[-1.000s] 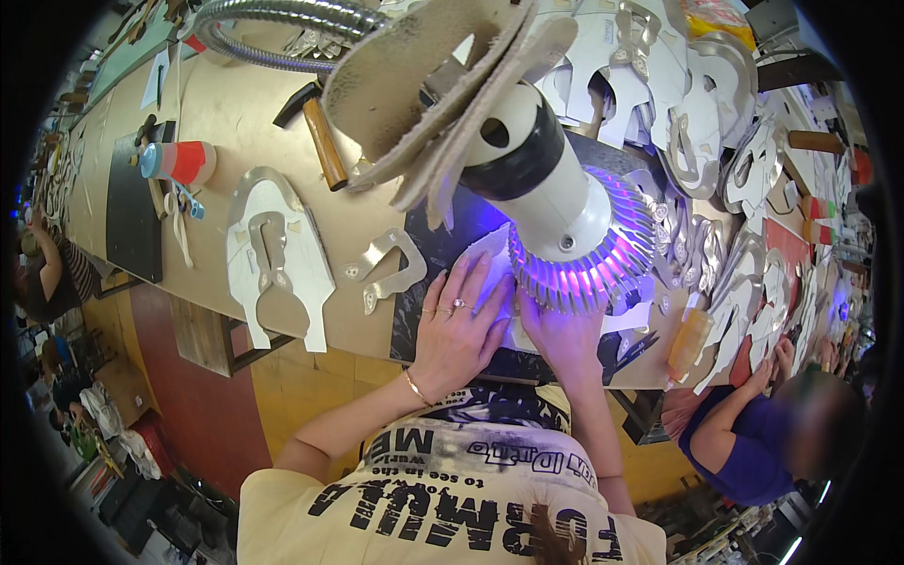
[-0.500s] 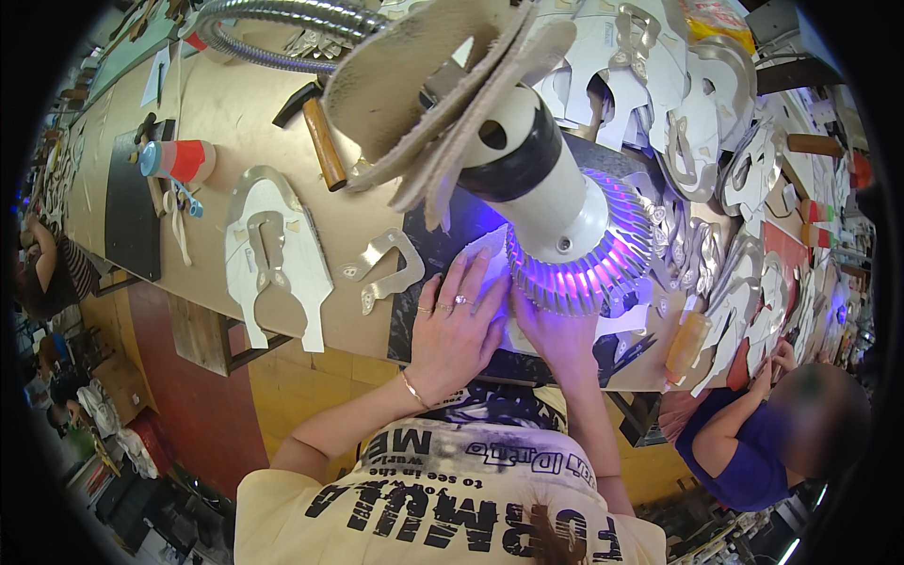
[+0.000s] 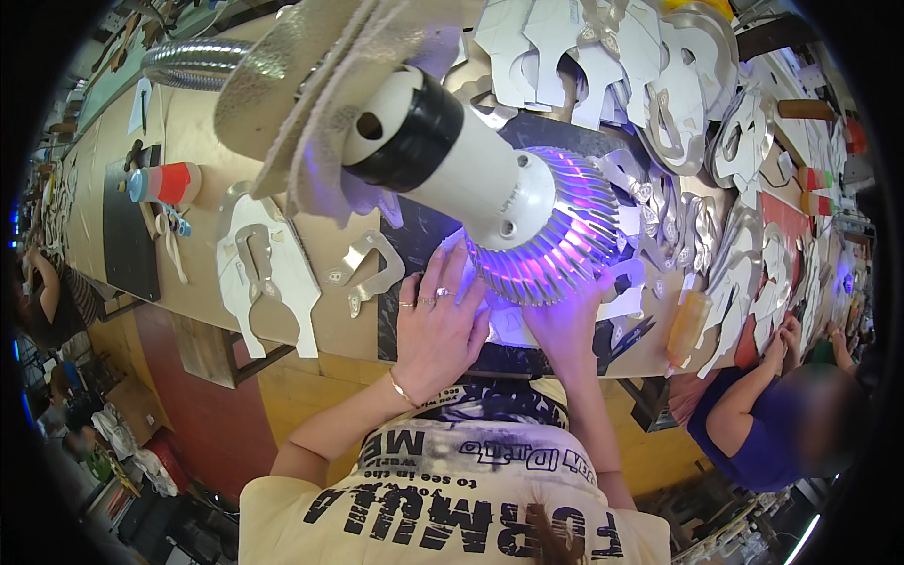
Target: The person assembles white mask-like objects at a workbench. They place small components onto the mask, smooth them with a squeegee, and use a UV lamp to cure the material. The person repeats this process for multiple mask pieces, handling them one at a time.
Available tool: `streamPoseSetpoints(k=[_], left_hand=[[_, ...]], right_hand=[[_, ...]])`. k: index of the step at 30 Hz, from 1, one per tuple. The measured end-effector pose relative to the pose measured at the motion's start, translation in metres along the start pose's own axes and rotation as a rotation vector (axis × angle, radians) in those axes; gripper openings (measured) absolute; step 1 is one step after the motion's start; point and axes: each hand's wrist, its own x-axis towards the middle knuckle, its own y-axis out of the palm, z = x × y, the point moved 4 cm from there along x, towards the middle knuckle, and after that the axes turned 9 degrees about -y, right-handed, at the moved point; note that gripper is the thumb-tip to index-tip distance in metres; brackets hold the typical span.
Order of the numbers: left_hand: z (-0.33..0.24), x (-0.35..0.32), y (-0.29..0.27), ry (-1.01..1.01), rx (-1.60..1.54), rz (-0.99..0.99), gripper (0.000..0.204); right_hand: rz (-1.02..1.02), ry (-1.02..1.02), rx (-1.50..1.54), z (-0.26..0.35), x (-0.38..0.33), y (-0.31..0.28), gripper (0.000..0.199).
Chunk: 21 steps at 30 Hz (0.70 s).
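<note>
My left hand (image 3: 438, 330) lies open with fingers stretched out, the fingertips on the edge of a white sheet piece (image 3: 509, 326) on a black board (image 3: 395, 320). My right hand (image 3: 565, 330) reaches under a white lamp (image 3: 499, 179) with a finned metal rim and purple glow. The rim hides most of its fingers; one lit fingertip shows at the rim's right side, and whether it grips anything is hidden. Left of my left hand lies a curved silver cut piece (image 3: 381, 275). Farther left is a white shoe-upper piece (image 3: 292, 306) with a silver piece on it.
Stacked white and silver cut pieces (image 3: 603, 66) fill the back right. An orange-yellow cylinder (image 3: 689, 325) stands at the right. Grey flaps (image 3: 311, 104) hang on the lamp, beside a flexible metal hose (image 3: 193, 61). A red-banded jar (image 3: 169, 184) stands left. A co-worker (image 3: 763, 424) sits at right.
The lamp and its flaps have shifted left in the picture, and the hammer is now out of sight. My right hand has moved slightly right, with a fingertip now showing past the rim.
</note>
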Motion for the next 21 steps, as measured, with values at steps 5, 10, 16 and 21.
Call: streamPoseSetpoints(k=[5,10,16,21], left_hand=[[-0.002,0.002,0.001,-0.005,0.034,0.023,0.042],[-0.001,0.009,-0.004,0.005,0.015,0.046,0.039],[-0.003,0.013,-0.009,0.017,-0.004,0.057,0.038],[-0.004,0.013,-0.013,0.025,-0.025,0.065,0.037]], right_hand=[[-0.004,-0.032,-0.054,0.002,0.007,-0.001,0.024],[0.015,-0.022,-0.084,0.004,0.008,-0.002,0.025],[-0.022,-0.073,-0.219,0.022,0.004,-0.005,0.02],[-0.098,-0.038,-0.184,0.024,0.0,-0.01,0.015]])
